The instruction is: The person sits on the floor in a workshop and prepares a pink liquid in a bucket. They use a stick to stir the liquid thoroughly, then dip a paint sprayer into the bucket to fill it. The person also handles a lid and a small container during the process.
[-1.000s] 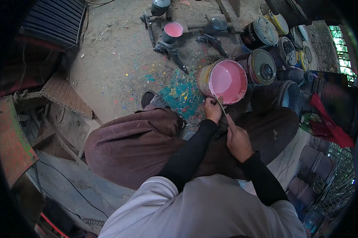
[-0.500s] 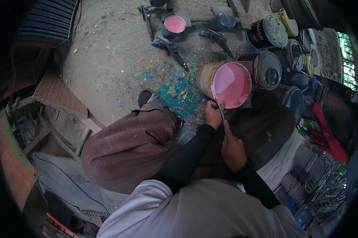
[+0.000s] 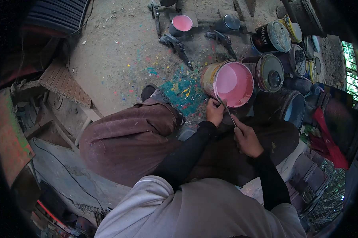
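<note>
An open can of pink paint [image 3: 231, 82] stands on the paint-splattered floor in front of my knees. My left hand [image 3: 214, 112] is closed around a thin brush [image 3: 225, 109] near its tip, close to the can's near rim. My right hand [image 3: 246, 139] grips the same brush lower down, at the handle end. Both hands sit above my lap, between my brown-trousered knees [image 3: 131, 139].
Several other paint cans [image 3: 270, 71] crowd the right side; a small can of pink paint [image 3: 181, 24] and a dark tin [image 3: 228, 22] stand farther off. Dark metal pieces [image 3: 178, 48] lie between them. A brick-like block [image 3: 64, 81] and boards lie at left.
The view has shifted slightly. My two hands stay together on the brush by the pink can, the right hand slightly lower now.
</note>
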A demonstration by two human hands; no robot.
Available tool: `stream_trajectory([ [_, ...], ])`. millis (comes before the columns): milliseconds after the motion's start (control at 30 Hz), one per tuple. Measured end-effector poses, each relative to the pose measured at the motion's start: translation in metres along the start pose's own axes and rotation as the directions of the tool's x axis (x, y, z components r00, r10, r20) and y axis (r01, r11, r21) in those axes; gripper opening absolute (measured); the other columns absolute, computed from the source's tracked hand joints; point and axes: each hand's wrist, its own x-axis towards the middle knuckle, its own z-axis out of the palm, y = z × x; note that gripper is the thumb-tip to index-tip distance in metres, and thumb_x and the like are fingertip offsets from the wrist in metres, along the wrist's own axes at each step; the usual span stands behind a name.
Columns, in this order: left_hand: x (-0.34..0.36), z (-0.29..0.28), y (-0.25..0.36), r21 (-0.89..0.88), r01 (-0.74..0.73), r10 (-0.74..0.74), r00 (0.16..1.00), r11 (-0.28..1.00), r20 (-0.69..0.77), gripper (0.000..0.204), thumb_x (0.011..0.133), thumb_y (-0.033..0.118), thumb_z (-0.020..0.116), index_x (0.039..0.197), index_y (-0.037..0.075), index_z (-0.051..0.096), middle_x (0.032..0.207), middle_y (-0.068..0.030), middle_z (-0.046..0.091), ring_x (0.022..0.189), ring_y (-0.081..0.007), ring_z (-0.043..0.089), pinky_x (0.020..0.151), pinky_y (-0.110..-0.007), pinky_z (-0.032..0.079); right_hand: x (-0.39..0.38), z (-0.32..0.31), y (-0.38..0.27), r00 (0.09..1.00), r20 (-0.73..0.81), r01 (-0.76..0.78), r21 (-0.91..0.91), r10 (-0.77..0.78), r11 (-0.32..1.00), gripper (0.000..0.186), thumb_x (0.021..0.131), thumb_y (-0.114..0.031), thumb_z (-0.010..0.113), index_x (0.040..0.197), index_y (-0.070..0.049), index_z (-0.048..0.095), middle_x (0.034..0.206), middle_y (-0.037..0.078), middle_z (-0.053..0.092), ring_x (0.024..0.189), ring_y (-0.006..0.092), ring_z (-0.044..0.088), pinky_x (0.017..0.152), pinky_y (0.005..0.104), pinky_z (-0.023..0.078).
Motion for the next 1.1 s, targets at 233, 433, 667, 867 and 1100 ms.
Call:
stream_trajectory([
  [233, -0.003, 0.005, 0.008, -0.054, -0.042, 0.04, 0.998, 0.998, -0.043, 0.033, 0.087, 0.022, 0.076, 0.087, 0.002, 0.05, 0.074, -0.0068, 0.06, 0.066, -0.0125, 0.061, 0.055, -0.029, 0.051, 0.005, -0.018, 0.018, 0.965, 0.238, -0.241, 0.619, 0.114, 0.748, 0.05, 0.101, -0.015, 0.044, 0.15, -0.014, 0.038, 0.071, 0.004, 0.053, 0.05, 0.0119, 0.044, 0.044, 0.0293, 0.042],
  [433, -0.01, 0.003, 0.024, -0.311, 0.014, -0.016, 1.0, 0.95, -0.006, 0.033, 0.087, 0.017, 0.075, 0.09, -0.001, 0.047, 0.084, -0.0112, 0.06, 0.072, -0.0192, 0.065, 0.065, -0.036, 0.062, -0.012, 0.032, 0.021, 0.863, -0.113, 0.401, -0.441, -0.493, 0.803, 0.046, 0.093, -0.006, 0.05, 0.139, -0.005, 0.05, 0.091, 0.026, 0.067, 0.069, 0.0411, 0.064, 0.07, 0.0441, 0.051],
  [667, -0.013, 0.003, 0.025, -0.282, 0.039, -0.031, 0.999, 0.959, 0.033, 0.035, 0.086, 0.017, 0.077, 0.091, -0.001, 0.048, 0.087, -0.0101, 0.059, 0.076, -0.0182, 0.065, 0.067, -0.035, 0.063, -0.036, 0.035, 0.025, 0.844, -0.181, 0.385, -0.452, -0.505, 0.805, 0.047, 0.09, -0.004, 0.054, 0.137, -0.001, 0.049, 0.086, 0.03, 0.063, 0.08, 0.0451, 0.063, 0.072, 0.0519, 0.049],
  [867, -0.007, -0.013, 0.011, -0.205, -0.037, 0.063, 0.99, 0.978, 0.125, 0.033, 0.085, 0.017, 0.078, 0.098, -0.001, 0.053, 0.09, -0.0093, 0.063, 0.075, -0.0147, 0.064, 0.069, -0.033, 0.061, -0.049, 0.026, 0.024, 0.867, -0.166, 0.364, -0.431, -0.469, 0.826, 0.047, 0.091, -0.005, 0.054, 0.137, -0.001, 0.05, 0.087, 0.031, 0.062, 0.082, 0.0462, 0.062, 0.073, 0.0512, 0.049],
  [1100, 0.007, -0.037, 0.018, 0.012, -0.081, 0.077, 0.977, 0.997, 0.198, 0.038, 0.078, 0.021, 0.084, 0.094, -0.001, 0.057, 0.088, -0.0083, 0.066, 0.072, -0.0128, 0.063, 0.062, -0.028, 0.055, -0.062, 0.007, 0.015, 0.874, -0.123, 0.388, -0.405, -0.47, 0.828, 0.045, 0.092, -0.006, 0.055, 0.137, -0.004, 0.05, 0.096, 0.032, 0.062, 0.09, 0.046, 0.062, 0.077, 0.0483, 0.05],
])
